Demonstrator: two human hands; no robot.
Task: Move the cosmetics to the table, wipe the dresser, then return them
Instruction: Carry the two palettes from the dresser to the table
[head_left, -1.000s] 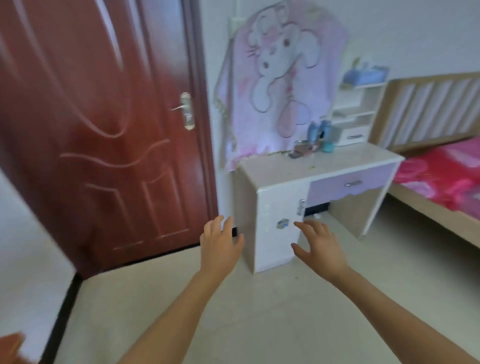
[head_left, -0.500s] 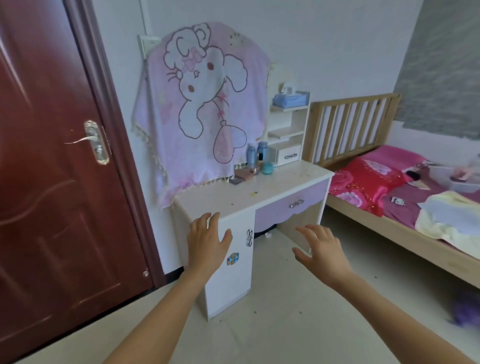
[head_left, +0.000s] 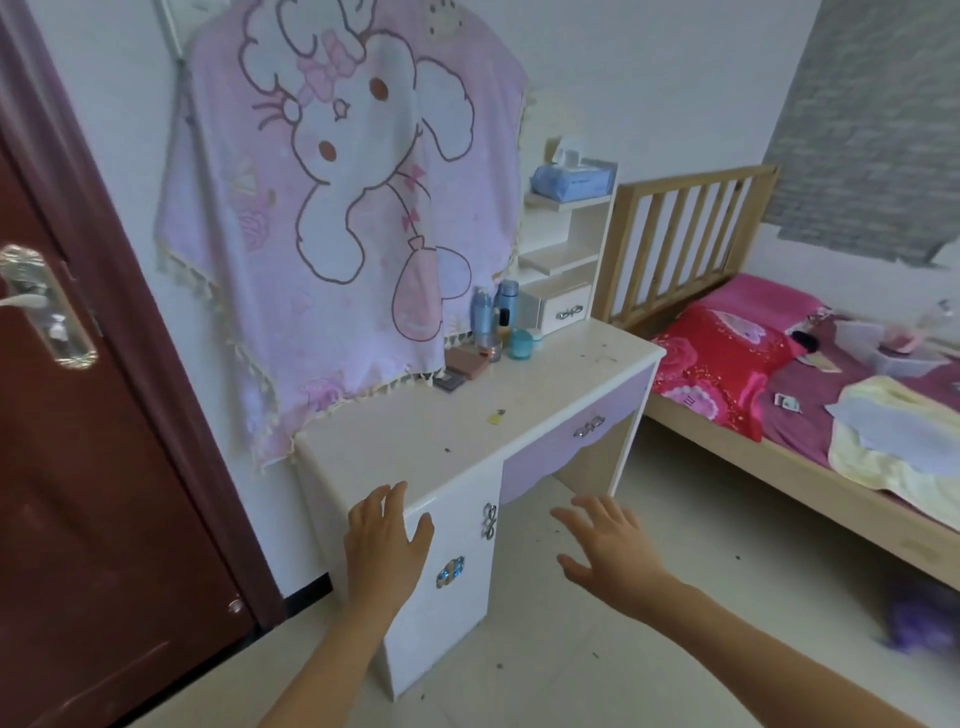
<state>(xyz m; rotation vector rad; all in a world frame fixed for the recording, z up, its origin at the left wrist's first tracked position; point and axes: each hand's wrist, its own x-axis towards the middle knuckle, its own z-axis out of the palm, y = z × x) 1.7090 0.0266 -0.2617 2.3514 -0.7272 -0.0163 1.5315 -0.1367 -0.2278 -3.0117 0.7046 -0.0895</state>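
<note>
Head view: both hands are spread and empty, the left hand (head_left: 384, 545) before the near corner of the white and lilac dresser (head_left: 415, 441), the right hand (head_left: 608, 545) beside it over the floor. The cluster of blue cosmetic bottles and jars (head_left: 498, 327) stands at the dresser's back edge, under the pink rabbit-print cloth (head_left: 337, 208). A wooden bed (head_left: 727, 441) flanks the dresser's far end.

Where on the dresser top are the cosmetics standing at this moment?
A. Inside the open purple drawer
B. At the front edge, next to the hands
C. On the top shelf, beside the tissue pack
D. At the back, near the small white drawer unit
D: the cosmetics are grouped at the back of the dresser top, just left of the small white drawer unit, far from both hands.
</note>
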